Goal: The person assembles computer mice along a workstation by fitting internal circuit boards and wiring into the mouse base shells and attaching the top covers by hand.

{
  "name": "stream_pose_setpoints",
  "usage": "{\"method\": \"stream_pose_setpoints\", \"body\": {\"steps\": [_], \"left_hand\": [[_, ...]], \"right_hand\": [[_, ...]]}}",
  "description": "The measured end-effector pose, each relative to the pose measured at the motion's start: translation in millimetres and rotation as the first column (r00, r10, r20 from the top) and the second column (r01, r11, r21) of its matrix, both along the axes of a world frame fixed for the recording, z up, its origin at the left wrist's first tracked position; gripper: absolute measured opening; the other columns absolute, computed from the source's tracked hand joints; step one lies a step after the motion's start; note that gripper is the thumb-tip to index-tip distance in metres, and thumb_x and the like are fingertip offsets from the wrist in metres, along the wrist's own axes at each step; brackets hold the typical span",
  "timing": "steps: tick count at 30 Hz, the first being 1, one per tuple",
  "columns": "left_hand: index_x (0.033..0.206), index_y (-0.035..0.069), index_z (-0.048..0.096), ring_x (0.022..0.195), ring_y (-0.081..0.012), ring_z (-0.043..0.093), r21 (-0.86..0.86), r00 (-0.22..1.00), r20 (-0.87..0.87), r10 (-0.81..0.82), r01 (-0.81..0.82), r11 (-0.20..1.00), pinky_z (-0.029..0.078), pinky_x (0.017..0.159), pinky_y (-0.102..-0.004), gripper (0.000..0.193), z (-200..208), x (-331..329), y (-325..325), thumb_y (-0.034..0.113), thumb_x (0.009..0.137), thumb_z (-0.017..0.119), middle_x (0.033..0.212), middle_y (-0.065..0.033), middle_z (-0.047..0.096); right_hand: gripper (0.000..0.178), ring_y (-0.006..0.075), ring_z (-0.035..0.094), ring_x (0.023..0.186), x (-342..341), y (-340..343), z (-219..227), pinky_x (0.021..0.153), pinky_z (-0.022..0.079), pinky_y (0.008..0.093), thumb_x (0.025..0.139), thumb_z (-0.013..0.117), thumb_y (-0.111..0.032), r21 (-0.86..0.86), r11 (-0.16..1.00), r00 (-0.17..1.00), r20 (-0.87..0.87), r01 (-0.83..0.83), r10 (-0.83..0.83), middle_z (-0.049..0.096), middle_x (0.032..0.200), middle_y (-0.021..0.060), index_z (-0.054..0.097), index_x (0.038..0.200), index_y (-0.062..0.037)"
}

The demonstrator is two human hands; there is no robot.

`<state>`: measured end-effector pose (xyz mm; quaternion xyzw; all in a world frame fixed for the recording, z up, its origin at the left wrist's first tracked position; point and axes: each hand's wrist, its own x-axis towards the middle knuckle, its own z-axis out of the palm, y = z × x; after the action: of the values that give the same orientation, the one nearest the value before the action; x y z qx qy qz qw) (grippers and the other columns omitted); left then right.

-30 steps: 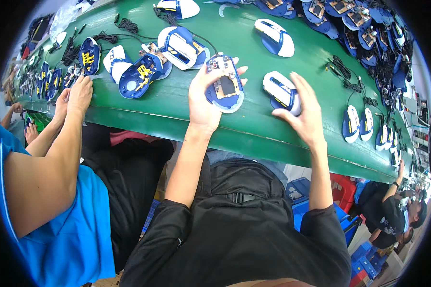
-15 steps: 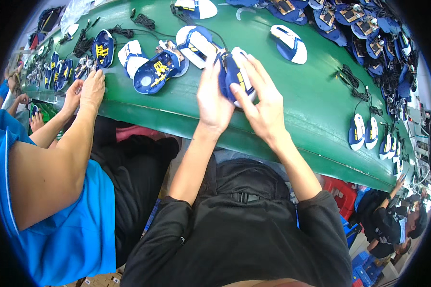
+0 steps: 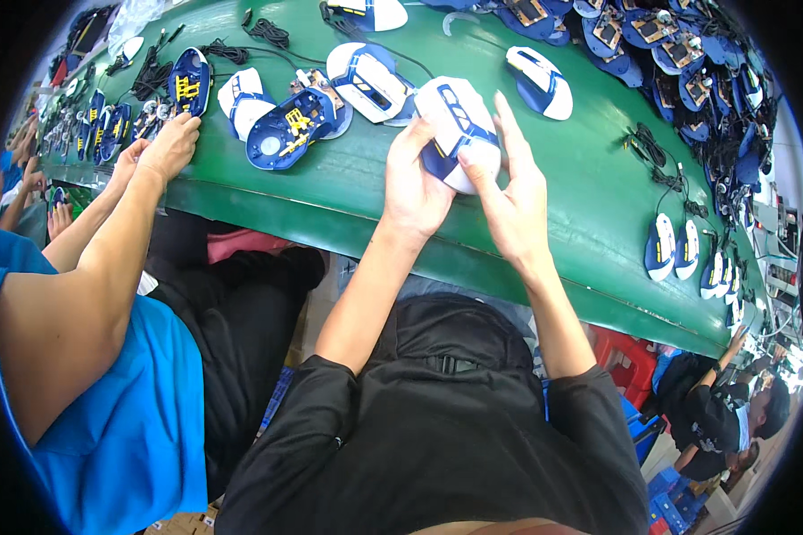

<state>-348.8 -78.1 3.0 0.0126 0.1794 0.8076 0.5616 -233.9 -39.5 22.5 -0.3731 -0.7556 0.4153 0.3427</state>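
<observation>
Green tabletop (image 3: 589, 214), 2 hands (image 3: 417, 192) (image 3: 517, 205) (palms inward) around 1 mouse (image 3: 459, 120)

Below the bare left grip (image 3: 417, 192) comes a loose black sleeve (image 3: 303, 401) (a tiny pale mark (image 3: 337, 441) dots it), below the right grip (image 3: 519, 212) another sleeve (image 3: 591, 406); lower, between both, black cloth (image 3: 459, 330) bears a dark buckle (image 3: 452, 364).

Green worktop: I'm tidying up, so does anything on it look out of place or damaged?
A pale crescent-shaped strip lies on the green worktop beyond the held computer mouse. It looks odd because it seems loose, fitted to no mouse. I can't judge damage.
</observation>
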Motion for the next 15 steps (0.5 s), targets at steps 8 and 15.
{"method": "stream_pose_setpoints", "body": {"steps": [8, 15], "left_hand": [[0.121, -0.004, 0.06, 0.099, -0.015, 0.064, -0.103, 0.829, -0.559, -0.018, -0.048, 0.994, 0.048, 0.089, -0.0276, 0.037, 13, -41, 5, 0.022, 0.095, 0.06, 0.11, -0.01, 0.067], [0.122, 0.008, 0.066, 0.132, -0.0299, 0.046, 0.28, -0.63, -0.753, -0.19, -0.569, 0.773, 0.03, 0.112, -0.0466, 0.045, 13, -69, 24, 0.04, 0.09, 0.063, 0.13, -0.0194, 0.06]], "right_hand": [[0.037, 0.0078, 0.066, 0.081, 2, 42, 35, 0.072, 0.051, 0.0215, 0.084, 0.074, -0.02, -0.622, 0.721, 0.937, -0.331, -0.305, 0.111, 0.072, 0.097, 0.0056, 0.066, 0.111, 0.0035], [0.038, 0.0138, 0.066, 0.1, -51, 117, 108, 0.09, 0.049, 0.0307, 0.093, 0.063, -0.026, -0.401, 0.822, 0.869, -0.448, -0.404, 0.209, 0.069, 0.113, 0.007, 0.065, 0.12, 0.0003]]}}
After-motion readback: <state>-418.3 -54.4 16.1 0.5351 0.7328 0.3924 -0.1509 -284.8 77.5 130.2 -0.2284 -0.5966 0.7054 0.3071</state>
